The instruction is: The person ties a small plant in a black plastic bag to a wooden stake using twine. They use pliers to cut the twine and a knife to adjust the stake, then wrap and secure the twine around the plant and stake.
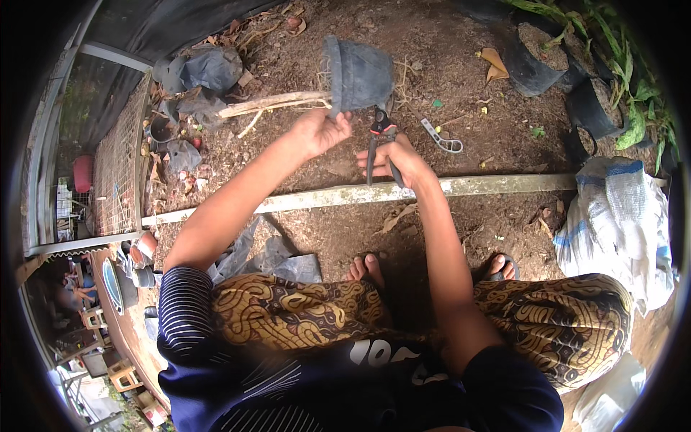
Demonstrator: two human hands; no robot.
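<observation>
A dark plastic plant pot (pixel 360 73) lies tipped on its side on the soil. Thin roots (pixel 404 81) stick out past its base. From its mouth a bundle of pale bare stems (pixel 275 102) reaches to the left. My left hand (pixel 319 134) is at the pot's lower rim with its fingers curled against it. In my right hand (pixel 404 159) are black pruning shears (pixel 382 129) with red trim, held by the handles. Their blades point at the pot's underside, close to its base; whether they touch it is unclear.
A grey metal tool with a looped handle (pixel 441 136) lies right of the shears. A pale beam (pixel 351 195) crosses below my hands. Black plant bags (pixel 534 65) stand at the right, above a white woven sack (pixel 610 227). Crumpled dark plastic (pixel 208 70) lies at the left.
</observation>
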